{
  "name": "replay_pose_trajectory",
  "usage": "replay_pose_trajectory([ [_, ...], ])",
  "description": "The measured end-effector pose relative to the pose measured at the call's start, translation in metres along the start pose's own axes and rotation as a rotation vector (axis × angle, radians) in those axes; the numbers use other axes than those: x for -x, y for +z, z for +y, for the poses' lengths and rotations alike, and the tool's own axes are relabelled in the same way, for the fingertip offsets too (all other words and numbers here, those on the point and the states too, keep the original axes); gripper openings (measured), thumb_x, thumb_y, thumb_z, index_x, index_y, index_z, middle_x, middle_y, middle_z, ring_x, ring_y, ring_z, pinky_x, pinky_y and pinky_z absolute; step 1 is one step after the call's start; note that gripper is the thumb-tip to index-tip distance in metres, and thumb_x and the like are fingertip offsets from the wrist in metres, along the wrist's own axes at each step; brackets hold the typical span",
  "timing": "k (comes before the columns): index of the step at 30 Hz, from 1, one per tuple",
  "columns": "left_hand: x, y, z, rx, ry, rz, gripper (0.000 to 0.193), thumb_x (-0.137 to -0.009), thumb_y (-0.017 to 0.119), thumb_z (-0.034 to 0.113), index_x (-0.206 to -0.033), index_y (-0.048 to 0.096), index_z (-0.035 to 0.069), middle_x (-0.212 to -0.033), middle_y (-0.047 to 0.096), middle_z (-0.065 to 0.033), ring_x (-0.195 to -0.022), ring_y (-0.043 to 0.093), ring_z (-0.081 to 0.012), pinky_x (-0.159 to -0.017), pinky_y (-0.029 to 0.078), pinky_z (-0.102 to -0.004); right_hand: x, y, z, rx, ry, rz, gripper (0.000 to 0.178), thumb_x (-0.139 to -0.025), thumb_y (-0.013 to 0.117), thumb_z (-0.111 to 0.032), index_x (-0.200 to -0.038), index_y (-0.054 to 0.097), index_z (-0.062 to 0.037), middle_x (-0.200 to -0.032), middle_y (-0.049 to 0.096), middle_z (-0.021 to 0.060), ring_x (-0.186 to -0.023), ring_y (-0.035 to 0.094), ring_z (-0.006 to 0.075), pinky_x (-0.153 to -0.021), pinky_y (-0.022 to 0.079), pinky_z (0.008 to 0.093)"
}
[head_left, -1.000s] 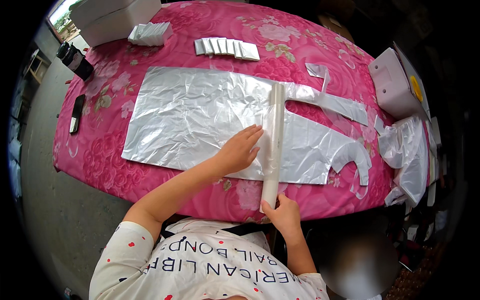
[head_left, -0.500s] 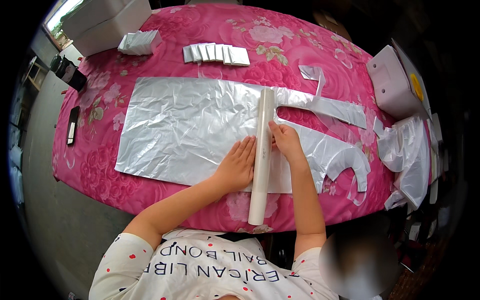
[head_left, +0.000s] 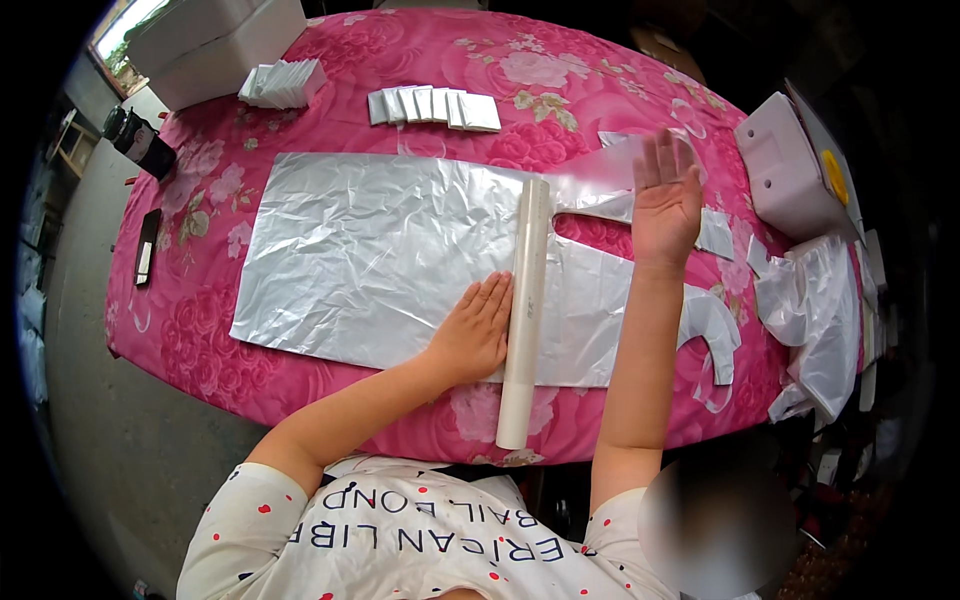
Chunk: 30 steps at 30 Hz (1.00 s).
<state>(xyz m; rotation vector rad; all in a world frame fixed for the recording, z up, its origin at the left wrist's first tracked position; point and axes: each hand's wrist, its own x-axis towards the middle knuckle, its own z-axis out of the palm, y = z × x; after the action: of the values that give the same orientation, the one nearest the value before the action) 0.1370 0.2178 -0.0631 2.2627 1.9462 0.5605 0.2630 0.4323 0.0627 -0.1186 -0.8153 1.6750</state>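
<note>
A silver plastic apron (head_left: 380, 255) lies spread across the table, its cut-out straps toward the right. Across it rests a long pale tube (head_left: 524, 320), its near end reaching past the apron's lower edge. My left hand (head_left: 476, 328) lies flat on the plastic, fingers together and their tips against the tube's left side. Above the straps, my right hand (head_left: 666, 205) is raised with the palm showing and fingers stretched out, nothing seen in it. A translucent blurred piece of the strap plastic shows just left of its fingers, partly hidden.
Folded silver packets (head_left: 432, 107) form a row beyond the apron, with another stack (head_left: 282, 84) farther left by a white box (head_left: 215, 50). A dark bottle (head_left: 140, 145) and a black object (head_left: 147, 248) sit at left. Right are a white container (head_left: 782, 165) and crumpled plastic (head_left: 815, 320).
My right hand has left the tube's right side, moving up and to the right while its fingers opened. The strap plastic there has shifted and blurred. My left hand and the tube stay put.
</note>
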Motion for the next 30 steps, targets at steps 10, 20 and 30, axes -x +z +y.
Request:
replay_pose_trajectory([
  [10, 0.002, 0.015, -0.002, 0.0, 0.077, 0.223, 0.059, -0.084, 0.04, 0.025, -0.132, 0.032, -0.009, -0.139, 0.033, -0.023, -0.13, 0.031, -0.0352, -0.108, 0.019, -0.0468, 0.099, 0.125, 0.242, 1.02, 0.279, -0.455, 0.051, -0.089, 0.042, -0.02, -0.131, 0.031, 0.0071, -0.099, 0.056, 0.0277, -0.093, 0.055, 0.0392, -0.082, 0.041, 0.0423],
  [20, -0.002, 0.004, -0.005, 0.19, -0.022, 0.116, 0.056, -0.084, 0.043, 0.016, -0.134, 0.03, -0.006, -0.141, 0.028, -0.022, -0.133, 0.024, -0.0335, -0.108, 0.019, -0.0443, 0.144, 0.143, 0.195, 1.142, 0.279, -1.002, 0.068, -0.086, 0.055, -0.031, -0.137, 0.025, 0.0025, -0.144, 0.02, 0.0249, -0.134, 0.019, 0.037, -0.108, 0.021, 0.041],
  [30, -0.118, -0.033, -0.062, 1.905, -0.621, 0.274, 0.056, -0.094, 0.035, 0.037, -0.131, 0.032, -0.006, -0.134, 0.037, -0.0155, -0.123, 0.039, -0.0235, -0.104, 0.03, -0.0332, 0.154, 0.001, 0.026, 1.491, 0.111, -0.433, 0.047, -0.087, 0.054, -0.02, -0.126, 0.044, 0.0016, -0.133, 0.041, 0.0198, -0.122, 0.041, 0.0333, -0.101, 0.033, 0.039],
])
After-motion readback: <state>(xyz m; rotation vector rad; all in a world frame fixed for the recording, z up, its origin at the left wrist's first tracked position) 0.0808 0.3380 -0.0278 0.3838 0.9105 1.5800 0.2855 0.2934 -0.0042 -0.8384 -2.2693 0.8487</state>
